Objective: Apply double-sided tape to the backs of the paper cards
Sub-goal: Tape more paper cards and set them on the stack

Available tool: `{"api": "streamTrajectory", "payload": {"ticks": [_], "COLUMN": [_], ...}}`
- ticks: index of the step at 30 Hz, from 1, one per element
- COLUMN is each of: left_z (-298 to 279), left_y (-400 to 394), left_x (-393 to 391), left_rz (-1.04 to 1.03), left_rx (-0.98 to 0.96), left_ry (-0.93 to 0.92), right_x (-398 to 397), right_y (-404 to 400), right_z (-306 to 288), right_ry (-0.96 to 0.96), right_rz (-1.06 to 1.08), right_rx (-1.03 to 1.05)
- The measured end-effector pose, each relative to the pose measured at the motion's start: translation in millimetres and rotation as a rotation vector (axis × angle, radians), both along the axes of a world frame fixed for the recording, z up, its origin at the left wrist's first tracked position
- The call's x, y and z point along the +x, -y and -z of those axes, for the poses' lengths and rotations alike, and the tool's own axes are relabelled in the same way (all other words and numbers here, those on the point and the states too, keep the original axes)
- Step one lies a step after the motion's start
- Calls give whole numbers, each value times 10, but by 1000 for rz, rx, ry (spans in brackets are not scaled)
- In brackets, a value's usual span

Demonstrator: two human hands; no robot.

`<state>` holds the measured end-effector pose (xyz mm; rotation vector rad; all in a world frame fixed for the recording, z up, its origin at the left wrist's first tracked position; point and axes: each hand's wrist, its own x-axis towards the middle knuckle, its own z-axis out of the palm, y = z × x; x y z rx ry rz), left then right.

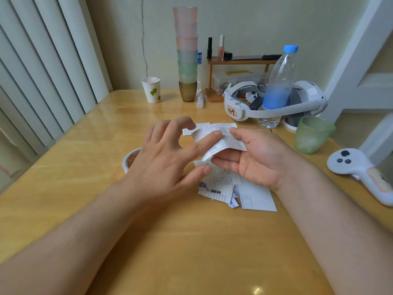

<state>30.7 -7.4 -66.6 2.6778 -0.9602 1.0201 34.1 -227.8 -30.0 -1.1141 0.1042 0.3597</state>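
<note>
Paper card (pixel 221 139) held up over the middle of the surface (pixel 170 241), printed side showing, bowed into a curve between both hands. Right hand (pixel 257 158) cradles it from below and the far side, thumb on top edge, fingers curled under: clamped on the card. Left hand (pixel 170 158) has index finger (pixel 209 139) laid flat across the card face, thumb (pixel 196 174) touching a card below; other fingers lifted and loosely curled. Not gripping, more pressing or smoothing.

More cards in a loose pile (pixel 234 192) just beneath the hands, overlapping, some with colour print. One or two further cards (pixel 192 129) lie flat behind the held one.

Tape roll (pixel 130 159) lies on the surface at the left, mostly hidden behind the left hand; white rim and orange core showing.

Cannot tell whether tape is already on the held card; its back is not visible.

Judgement: step is pressing tape down or readying the card. To do it well: flatten the card instead of bowing it, rub along the strip from one end to the other, keep fingertips off exposed adhesive.

Further out: water bottle (pixel 280 81), white headset (pixel 276 103), green cup (pixel 312 134), controller (pixel 359 167), paper cup (pixel 151 90), stacked cups (pixel 187 54).
</note>
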Motion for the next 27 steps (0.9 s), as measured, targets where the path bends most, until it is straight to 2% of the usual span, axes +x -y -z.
{"api": "streamTrajectory", "payload": {"ticks": [10,16,21,23,24,27], "left_z": [45,21,20,36,43,3], "left_y": [2,-26,-46,-34,-13,112], "left_x": [10,-9,-29,-40,-42,-72], "left_rz": [33,33,39,87,117,181], "left_rx": [-22,-104,-192,-324,-455,-1000], "left_ry": [1,-19,-105,-171,-226,-502], "right_x": [6,36,48,43,42,38], "right_y": [-17,20,37,30,26,17], "right_z": [17,36,25,23,23,30], "right_ry": [-66,-70,-55,-50,-45,-31], "right_rz": [-3,34,52,52,51,47], "right_rx": [40,-8,-32,-33,-35,-47]}}
